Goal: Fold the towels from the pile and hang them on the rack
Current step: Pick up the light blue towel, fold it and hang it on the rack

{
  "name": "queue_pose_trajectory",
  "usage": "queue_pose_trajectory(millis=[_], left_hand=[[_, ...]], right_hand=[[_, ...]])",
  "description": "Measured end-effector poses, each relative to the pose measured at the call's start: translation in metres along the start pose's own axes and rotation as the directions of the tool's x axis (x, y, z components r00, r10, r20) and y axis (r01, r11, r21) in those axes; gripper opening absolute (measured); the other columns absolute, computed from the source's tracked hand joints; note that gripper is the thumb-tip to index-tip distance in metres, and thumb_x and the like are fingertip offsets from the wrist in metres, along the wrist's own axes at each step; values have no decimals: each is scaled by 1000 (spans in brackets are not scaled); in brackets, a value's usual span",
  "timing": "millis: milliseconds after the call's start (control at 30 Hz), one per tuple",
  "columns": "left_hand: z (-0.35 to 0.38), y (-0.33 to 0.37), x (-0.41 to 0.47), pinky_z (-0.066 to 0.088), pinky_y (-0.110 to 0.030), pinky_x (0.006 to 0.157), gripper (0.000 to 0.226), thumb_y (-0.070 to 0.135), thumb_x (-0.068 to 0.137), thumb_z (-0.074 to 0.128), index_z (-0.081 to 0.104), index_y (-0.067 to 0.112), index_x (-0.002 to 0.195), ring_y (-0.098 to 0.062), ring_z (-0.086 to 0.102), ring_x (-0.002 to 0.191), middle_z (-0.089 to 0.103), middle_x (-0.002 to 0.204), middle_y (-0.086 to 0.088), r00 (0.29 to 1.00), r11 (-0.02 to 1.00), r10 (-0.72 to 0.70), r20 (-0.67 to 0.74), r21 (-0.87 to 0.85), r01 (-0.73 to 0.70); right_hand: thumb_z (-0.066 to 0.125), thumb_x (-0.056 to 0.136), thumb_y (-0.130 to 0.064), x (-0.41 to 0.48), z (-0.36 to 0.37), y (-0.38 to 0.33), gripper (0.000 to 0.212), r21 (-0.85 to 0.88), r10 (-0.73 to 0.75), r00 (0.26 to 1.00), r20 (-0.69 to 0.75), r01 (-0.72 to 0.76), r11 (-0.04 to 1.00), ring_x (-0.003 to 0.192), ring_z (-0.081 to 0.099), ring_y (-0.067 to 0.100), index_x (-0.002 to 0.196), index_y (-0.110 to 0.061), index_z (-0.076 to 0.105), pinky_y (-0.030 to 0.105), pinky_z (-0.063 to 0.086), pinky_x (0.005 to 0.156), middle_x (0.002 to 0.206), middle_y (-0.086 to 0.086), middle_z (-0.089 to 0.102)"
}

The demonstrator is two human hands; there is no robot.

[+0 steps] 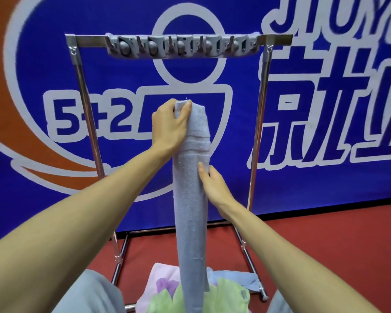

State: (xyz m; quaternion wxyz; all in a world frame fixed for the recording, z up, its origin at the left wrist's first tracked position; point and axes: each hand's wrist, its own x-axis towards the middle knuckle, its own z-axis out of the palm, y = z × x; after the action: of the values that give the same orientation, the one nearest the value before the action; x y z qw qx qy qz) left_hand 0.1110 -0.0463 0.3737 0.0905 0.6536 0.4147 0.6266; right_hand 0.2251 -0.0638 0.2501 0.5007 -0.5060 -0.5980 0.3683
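Nearest, bottom centre of the frame: pile of towels [226,294] on the red floor [336,245], pale green on top, pink with a purple print at its left, blue at its right, flanked by two knees in grey trousers [88,294]. Rising from in front of the pile up to mid-frame: long blue-grey towel [191,222], folded lengthwise into a narrow strip, held upright and hanging straight. Right of the strip at about mid-height: right hand [213,188], thumb laid along the front of the cloth, remaining fingers passing out of sight behind it, pinching the strip between them. At the strip's top, centre frame: left hand [168,126], fingers curled tight round the upper end, bunching it. Behind, apart from the held towel: chrome rack [261,105], two uprights and a top bar across the upper frame, bearing a grey plastic clip strip [181,47]. Farthest back: blue banner [122,23] with white and orange graphics, "5+2" at centre left.
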Motion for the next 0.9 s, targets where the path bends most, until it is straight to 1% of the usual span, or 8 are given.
queue_pose_trajectory(millis=[133,233,333,433,533,633,767,900], left_hand=[[0,1,14,48,-22,58,35,38,96,50,62,6,88,-6,55,66,60,75,2,1000,998,20,12,58,-21],[0,-3,15,40,-14,53,32,37,96,51,58,9,82,-4,51,60,55,69,7,1000,998,-8,-30,61,10],[-1,-6,16,42,-16,54,31,35,96,51,58,8,82,-4,50,60,55,69,6,997,999,-45,-61,12,45],[-4,-7,20,40,-14,53,30,34,96,51,55,9,80,-5,49,59,53,69,7,993,997,-83,-79,-15,82],[-8,-13,23,38,-15,54,29,34,97,49,53,10,82,-5,47,59,51,70,7,992,995,-100,-76,6,101],[-14,-25,25,41,-18,57,35,36,98,45,59,4,95,-6,48,65,54,82,1,991,992,-107,-81,65,113],[-27,-33,31,44,-21,64,39,36,101,38,55,2,111,-12,52,82,55,96,-5,992,975,-98,-76,195,111],[-31,-37,34,49,-29,68,39,33,101,38,55,1,117,-18,57,91,59,107,-12,974,968,-188,-124,147,205]], right_hand=[[34,100,-44,1,0,11,44,-88,-50,996,-71,44,995,71,49,16,78,-9,49,32,40,66,75,0,53],[33,97,-52,7,-3,16,54,-70,-16,996,-93,10,998,74,52,19,81,-5,53,34,43,70,78,4,57],[31,92,-65,5,-4,20,70,-24,99,993,59,-98,995,96,66,21,97,-5,66,36,50,90,101,6,72],[30,96,-60,0,0,28,66,-18,107,978,182,-105,994,104,66,19,105,-6,67,36,50,94,110,8,70],[28,98,-52,1,5,34,63,-98,38,996,85,-29,995,84,61,20,95,3,58,43,50,81,94,17,66],[31,102,-38,4,4,27,44,-153,-39,998,-53,30,988,70,40,18,73,-7,45,34,33,63,72,5,46],[32,100,-45,10,-8,20,55,-106,27,998,-59,-34,994,68,41,19,78,3,50,33,33,64,72,5,47],[30,93,-64,7,-14,14,75,-211,178,981,71,-160,964,75,60,19,81,2,65,32,44,72,77,5,64]])
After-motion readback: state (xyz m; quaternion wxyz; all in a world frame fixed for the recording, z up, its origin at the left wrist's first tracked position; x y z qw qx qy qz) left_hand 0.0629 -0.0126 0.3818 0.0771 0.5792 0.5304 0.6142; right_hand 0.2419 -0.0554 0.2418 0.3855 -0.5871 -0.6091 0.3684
